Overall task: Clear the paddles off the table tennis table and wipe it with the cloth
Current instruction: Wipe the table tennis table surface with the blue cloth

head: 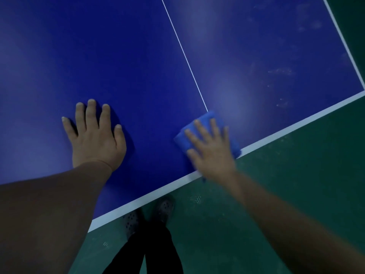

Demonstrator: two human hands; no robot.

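Note:
The blue table tennis table (138,56) fills the upper part of the head view, with a thin white centre line and a white border along its near edge. My left hand (94,133) lies flat on the table surface, fingers spread. A folded blue cloth (203,123) sits at the near edge where the centre line ends. My right hand (211,149) presses down on the cloth with straight fingers; the hand looks blurred. No paddles are in view.
Pale smudges (280,72) mark the right half of the table. Green floor (296,175) lies beyond the table's near edge and right side. My legs and perforated shoes (148,214) stand just under the near edge.

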